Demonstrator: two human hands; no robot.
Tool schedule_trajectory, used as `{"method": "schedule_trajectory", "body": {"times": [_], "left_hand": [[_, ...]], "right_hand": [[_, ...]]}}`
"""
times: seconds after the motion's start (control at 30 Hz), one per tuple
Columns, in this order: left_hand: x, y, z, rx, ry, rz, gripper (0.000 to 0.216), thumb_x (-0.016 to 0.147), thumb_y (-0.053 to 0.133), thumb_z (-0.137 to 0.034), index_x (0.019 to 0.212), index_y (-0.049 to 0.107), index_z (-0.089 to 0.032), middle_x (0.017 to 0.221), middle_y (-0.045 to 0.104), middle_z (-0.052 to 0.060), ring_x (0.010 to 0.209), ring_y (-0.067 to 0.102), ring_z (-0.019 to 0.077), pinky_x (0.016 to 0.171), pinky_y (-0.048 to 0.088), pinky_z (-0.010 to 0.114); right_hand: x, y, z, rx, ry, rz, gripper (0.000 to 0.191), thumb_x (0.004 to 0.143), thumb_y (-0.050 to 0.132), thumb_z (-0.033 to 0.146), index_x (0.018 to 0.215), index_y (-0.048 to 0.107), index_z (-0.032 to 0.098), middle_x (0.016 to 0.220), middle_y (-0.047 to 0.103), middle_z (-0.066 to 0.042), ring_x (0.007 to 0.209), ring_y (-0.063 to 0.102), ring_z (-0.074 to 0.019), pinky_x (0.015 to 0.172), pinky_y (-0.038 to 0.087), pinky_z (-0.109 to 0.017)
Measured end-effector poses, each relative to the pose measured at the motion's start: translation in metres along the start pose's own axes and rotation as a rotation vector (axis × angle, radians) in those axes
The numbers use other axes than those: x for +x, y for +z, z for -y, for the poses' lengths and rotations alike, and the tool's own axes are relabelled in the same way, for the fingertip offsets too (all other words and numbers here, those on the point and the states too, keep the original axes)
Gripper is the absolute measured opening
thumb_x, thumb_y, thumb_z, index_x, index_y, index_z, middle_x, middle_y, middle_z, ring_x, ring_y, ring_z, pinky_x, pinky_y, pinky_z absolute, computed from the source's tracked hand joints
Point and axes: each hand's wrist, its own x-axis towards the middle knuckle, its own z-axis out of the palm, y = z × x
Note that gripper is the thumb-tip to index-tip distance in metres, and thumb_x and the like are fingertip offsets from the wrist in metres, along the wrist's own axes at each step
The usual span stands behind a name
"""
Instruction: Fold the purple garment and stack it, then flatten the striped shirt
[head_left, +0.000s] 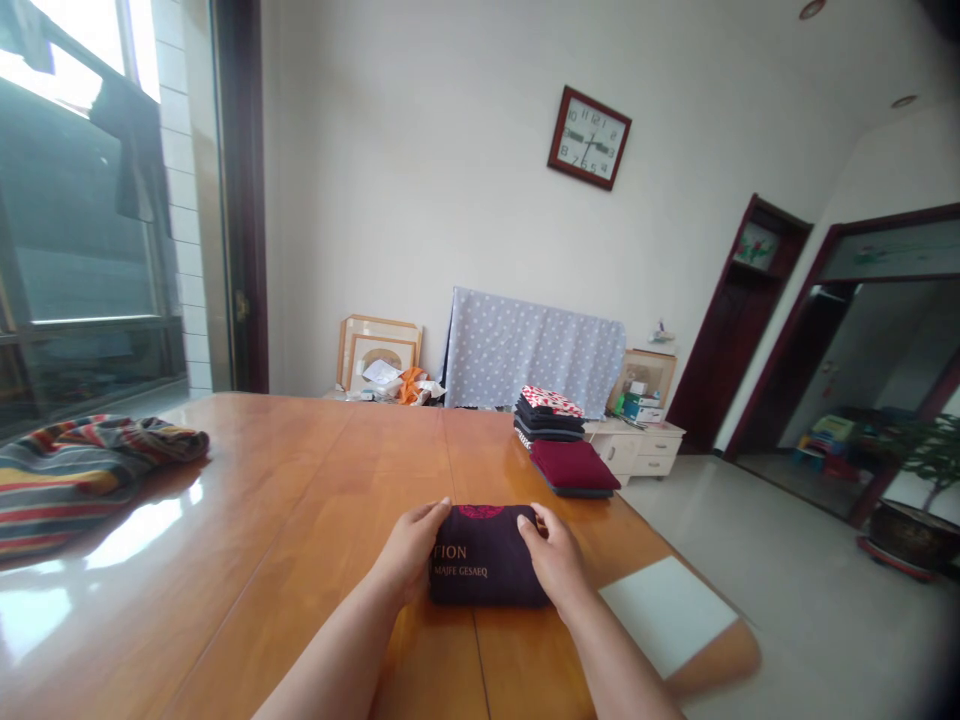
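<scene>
folded dark garment (484, 570), flat on table (300, 520)

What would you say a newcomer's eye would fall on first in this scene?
The left hand and right hand rest on a folded dark garment at the near middle of the table. A crumpled striped cloth lies far left; a stack of folded clothes sits toward the far right edge.

Two bare forearms are seen at the lower middle of the frame: the left forearm (337, 650) left of centre, the right forearm (615, 650) right of centre. The left hand (411, 548) and right hand (555, 555) are likewise uncovered, and skin alone is shown down to the lower edge.
</scene>
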Motion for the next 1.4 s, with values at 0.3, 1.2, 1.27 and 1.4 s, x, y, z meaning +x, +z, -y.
{"method": "schedule_trajectory", "body": {"times": [0.3, 1.2, 1.27, 1.4], "left_hand": [[0.018, -0.004, 0.019, 0.466, 0.294, -0.097, 0.052, 0.076, 0.068, -0.015, 0.127, 0.061, -0.016, 0.142, 0.057, 0.018, 0.135, 0.052, 0.0304, 0.114, 0.038, 0.04], [-0.01, 0.024, 0.022, 1.518, 0.547, 0.282, 0.068, 0.093, 0.044, -0.063, 0.155, 0.032, -0.038, 0.164, 0.022, 0.005, 0.152, 0.015, 0.0363, 0.115, -0.002, 0.072], [-0.01, 0.026, 0.02, 1.52, 0.54, 0.286, 0.067, 0.093, 0.045, -0.062, 0.154, 0.035, -0.038, 0.164, 0.023, 0.005, 0.152, 0.016, 0.0367, 0.115, -0.003, 0.073], [-0.011, 0.028, 0.016, 1.554, 0.517, 0.293, 0.067, 0.092, 0.045, -0.061, 0.154, 0.035, -0.036, 0.164, 0.022, 0.004, 0.152, 0.015, 0.0364, 0.114, -0.004, 0.073]], "right_hand": [[-0.002, 0.001, 0.029, -0.034, -0.294, 0.081, 0.053, 0.096, 0.045, 0.054, 0.133, 0.064, 0.022, 0.146, 0.054, -0.009, 0.143, 0.039, -0.0274, 0.121, 0.025, -0.043], [0.01, 0.012, 0.001, -0.078, -0.158, 0.363, 0.062, 0.097, 0.042, 0.055, 0.152, 0.042, 0.026, 0.162, 0.03, -0.004, 0.152, 0.019, -0.026, 0.124, 0.007, -0.047], [0.01, 0.012, 0.002, -0.07, -0.157, 0.361, 0.061, 0.097, 0.043, 0.054, 0.152, 0.042, 0.027, 0.162, 0.03, -0.004, 0.153, 0.018, -0.026, 0.124, 0.005, -0.047], [0.009, 0.011, 0.004, -0.1, -0.164, 0.363, 0.061, 0.098, 0.043, 0.052, 0.153, 0.04, 0.026, 0.163, 0.027, -0.004, 0.153, 0.015, -0.0282, 0.123, 0.001, -0.049]]}}
